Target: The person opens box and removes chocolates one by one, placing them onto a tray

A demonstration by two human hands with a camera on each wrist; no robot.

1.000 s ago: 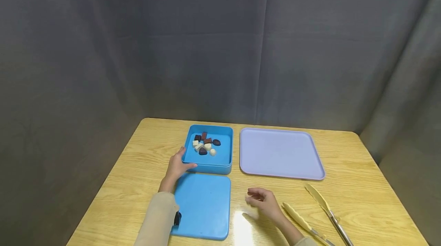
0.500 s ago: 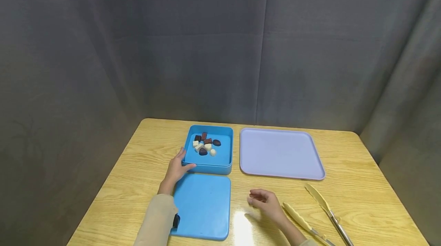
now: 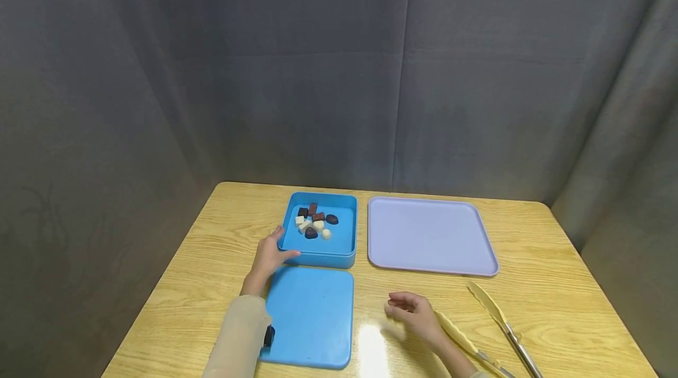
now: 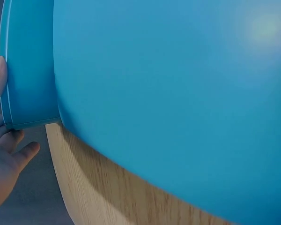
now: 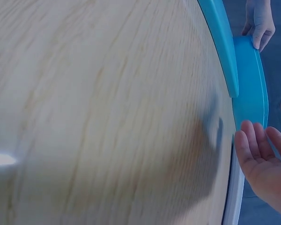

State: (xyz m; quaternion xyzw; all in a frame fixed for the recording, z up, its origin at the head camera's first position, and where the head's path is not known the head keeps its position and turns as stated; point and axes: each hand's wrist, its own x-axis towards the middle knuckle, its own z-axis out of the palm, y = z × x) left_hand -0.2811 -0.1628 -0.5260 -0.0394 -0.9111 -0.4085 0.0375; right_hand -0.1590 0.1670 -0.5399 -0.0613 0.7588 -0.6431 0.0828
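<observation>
My left hand [image 3: 267, 257] grips a square blue box [image 3: 324, 259] by its near left corner, the thumb over the front rim and the fingers along the left side. Several chocolates [image 3: 318, 217], dark, brown and white, lie loose inside it. Over the table, with relaxed fingers and nothing in them, is my right hand [image 3: 418, 316]. A pair of tongs [image 3: 457, 332] with pale yellow tips and metal arms lies just to the right of that hand, its lower end cut off by the view. Its two arms are spread apart.
A flat blue lid [image 3: 312, 319] lies directly in front of the box, partly under the left sleeve [image 3: 238, 337]. The lilac tray [image 3: 431, 234] sits right of the box. Grey curtains [image 3: 318, 72] close off the back and sides of the wooden table [image 3: 212, 266].
My right hand has drifted a little to the right, closer to the tongs. The left hand stays on the box corner, and the chocolates have not moved in the box.
</observation>
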